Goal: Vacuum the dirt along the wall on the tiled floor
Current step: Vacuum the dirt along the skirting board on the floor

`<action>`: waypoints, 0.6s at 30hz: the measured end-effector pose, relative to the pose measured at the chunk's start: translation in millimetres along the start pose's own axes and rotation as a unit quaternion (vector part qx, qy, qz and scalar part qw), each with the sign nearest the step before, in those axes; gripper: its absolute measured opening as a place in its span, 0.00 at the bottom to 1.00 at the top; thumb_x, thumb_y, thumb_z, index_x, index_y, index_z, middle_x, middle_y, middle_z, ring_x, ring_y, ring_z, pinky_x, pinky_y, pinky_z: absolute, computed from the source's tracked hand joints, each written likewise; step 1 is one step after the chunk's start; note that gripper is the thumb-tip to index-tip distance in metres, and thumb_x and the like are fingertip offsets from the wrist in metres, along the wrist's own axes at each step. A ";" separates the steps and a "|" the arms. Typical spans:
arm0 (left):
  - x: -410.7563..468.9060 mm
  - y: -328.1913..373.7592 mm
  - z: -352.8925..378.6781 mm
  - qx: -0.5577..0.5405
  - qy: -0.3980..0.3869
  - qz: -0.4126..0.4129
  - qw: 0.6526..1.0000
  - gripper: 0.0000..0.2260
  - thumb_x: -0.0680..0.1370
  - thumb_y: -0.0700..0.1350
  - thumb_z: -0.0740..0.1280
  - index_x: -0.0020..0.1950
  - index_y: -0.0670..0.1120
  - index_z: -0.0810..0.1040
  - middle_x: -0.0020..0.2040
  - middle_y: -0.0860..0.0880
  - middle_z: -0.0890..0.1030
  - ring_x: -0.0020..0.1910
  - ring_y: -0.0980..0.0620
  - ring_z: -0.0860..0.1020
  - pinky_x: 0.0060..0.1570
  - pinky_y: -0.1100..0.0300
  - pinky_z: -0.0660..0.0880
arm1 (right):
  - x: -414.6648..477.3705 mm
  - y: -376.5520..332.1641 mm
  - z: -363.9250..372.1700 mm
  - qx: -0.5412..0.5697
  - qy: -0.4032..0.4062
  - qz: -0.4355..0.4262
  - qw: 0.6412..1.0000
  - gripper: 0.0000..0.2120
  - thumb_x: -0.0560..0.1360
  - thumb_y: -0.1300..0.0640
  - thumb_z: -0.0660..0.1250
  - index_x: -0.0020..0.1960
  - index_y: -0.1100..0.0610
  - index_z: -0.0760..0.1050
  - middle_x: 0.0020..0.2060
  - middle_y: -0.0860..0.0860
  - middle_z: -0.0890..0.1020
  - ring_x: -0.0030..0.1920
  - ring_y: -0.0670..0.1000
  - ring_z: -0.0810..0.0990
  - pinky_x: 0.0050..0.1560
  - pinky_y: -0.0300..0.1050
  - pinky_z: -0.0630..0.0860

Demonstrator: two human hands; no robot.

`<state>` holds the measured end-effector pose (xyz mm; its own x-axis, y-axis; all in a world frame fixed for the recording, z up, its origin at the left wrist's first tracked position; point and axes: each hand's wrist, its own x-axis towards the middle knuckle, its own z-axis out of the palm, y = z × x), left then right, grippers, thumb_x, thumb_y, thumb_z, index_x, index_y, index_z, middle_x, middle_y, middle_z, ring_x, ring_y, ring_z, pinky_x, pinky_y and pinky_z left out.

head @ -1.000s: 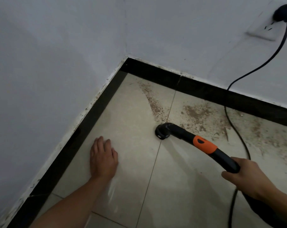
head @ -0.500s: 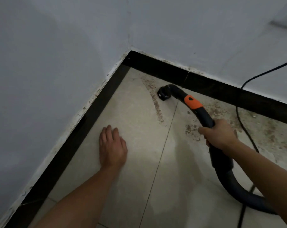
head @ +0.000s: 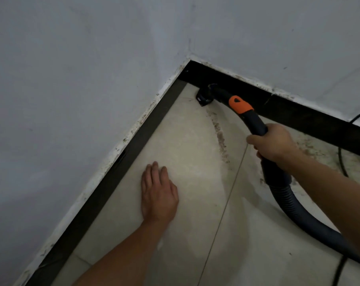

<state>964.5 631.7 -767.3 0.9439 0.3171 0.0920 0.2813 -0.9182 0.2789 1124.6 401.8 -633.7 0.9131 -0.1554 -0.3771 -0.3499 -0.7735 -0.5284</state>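
Our right hand (head: 273,142) is wrapped around the vacuum wand (head: 255,122), its nozzle (head: 205,97) in the corner at upper centre. Our left hand (head: 158,193) lies flat and empty on the tile. A dirt streak (head: 221,139) remains mid-frame; we should drag slowly along the skirting.

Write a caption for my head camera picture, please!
Right hand pushes the black vacuum nozzle into the floor corner by the black skirting; left hand rests flat on beige tile.
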 end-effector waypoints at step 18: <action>1.1 0.6 -2.8 -0.001 -0.012 -0.001 1.000 0.22 0.76 0.46 0.53 0.62 0.38 0.77 0.67 0.36 0.73 0.67 0.37 0.69 0.67 0.44 0.68 | 2.5 -22.8 22.9 -0.162 0.062 -0.087 0.981 0.14 0.73 0.50 0.70 0.53 0.54 0.70 0.37 0.52 0.76 0.34 0.52 0.76 0.37 0.46 0.72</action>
<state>965.1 632.2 -764.3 0.9473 0.3128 0.0695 0.2823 -0.9173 0.2808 1130.1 433.1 -640.0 0.9785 -0.0625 -0.1964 -0.1205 -0.9465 -0.2993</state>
